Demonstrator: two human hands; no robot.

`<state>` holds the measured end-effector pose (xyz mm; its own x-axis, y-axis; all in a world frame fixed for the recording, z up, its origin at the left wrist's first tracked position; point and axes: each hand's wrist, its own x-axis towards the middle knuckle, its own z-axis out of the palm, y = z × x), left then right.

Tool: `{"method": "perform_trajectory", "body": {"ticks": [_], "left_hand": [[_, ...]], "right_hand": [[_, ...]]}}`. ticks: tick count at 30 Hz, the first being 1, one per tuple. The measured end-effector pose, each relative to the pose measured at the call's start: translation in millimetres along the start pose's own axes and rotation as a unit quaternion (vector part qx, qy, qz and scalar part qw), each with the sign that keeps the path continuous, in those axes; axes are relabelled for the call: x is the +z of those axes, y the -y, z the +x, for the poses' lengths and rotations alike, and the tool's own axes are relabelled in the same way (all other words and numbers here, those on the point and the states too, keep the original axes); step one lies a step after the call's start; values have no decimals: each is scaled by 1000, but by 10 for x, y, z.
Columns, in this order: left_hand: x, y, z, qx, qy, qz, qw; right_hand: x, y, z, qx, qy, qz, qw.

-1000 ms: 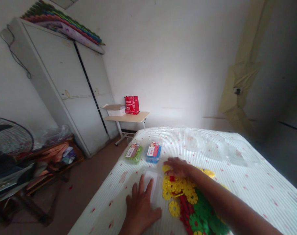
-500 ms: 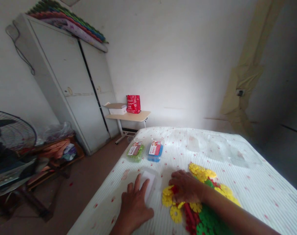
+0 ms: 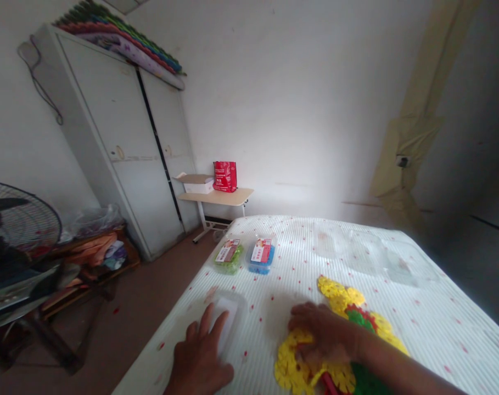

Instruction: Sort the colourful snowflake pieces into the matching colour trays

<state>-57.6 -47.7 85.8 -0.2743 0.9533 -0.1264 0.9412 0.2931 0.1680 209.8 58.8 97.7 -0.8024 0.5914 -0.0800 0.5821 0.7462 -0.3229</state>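
My left hand [image 3: 202, 354] lies with its fingers spread, the fingertips over the near left part of a clear plastic box [image 3: 235, 310] with a white panel. Just right of it, my right hand [image 3: 325, 332] curls its fingers over yellow notched plastic discs [image 3: 288, 365] on the near side of a pile. The exact grip of those fingertips is partly hidden. More yellow discs [image 3: 340, 291] lie beyond the hand, with red discs [image 3: 362, 312] and green discs [image 3: 358, 318] beside them. My right forearm covers part of the pile.
Labelled clear boxes of green pieces [image 3: 228, 266] and blue pieces [image 3: 261, 267] stand farther back on the patterned tablecloth [image 3: 290, 247]. Several transparent containers [image 3: 364, 249] sit at the back right. Behind are a small table [image 3: 236, 196] with a red bag [image 3: 225, 176], a cabinet [image 3: 129, 131] and a fan [image 3: 18, 219].
My left hand and the clear box have shifted left and slightly nearer. My right hand has moved a little nearer, and the yellow discs at its fingers are bunched closer together.
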Motion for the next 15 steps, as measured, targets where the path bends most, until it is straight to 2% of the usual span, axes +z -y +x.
{"method": "perform_trajectory", "body": {"ticks": [3,7,11,15], "left_hand": [[-37,64,-23,-15,14,-2,1000],[-50,38,-20,-39,33,-3,999],[-10,48,2,-47,41,-22,998],[-7,103,17,-24,25,-22,999]], "right_hand": [[-199,37,224,24,-60,-54,996],[-389,126,732,65,-109,-108,986],[-358,186,1180,92,-116,-107,983],[-272,158,1365,93,-125,-98,983]]}}
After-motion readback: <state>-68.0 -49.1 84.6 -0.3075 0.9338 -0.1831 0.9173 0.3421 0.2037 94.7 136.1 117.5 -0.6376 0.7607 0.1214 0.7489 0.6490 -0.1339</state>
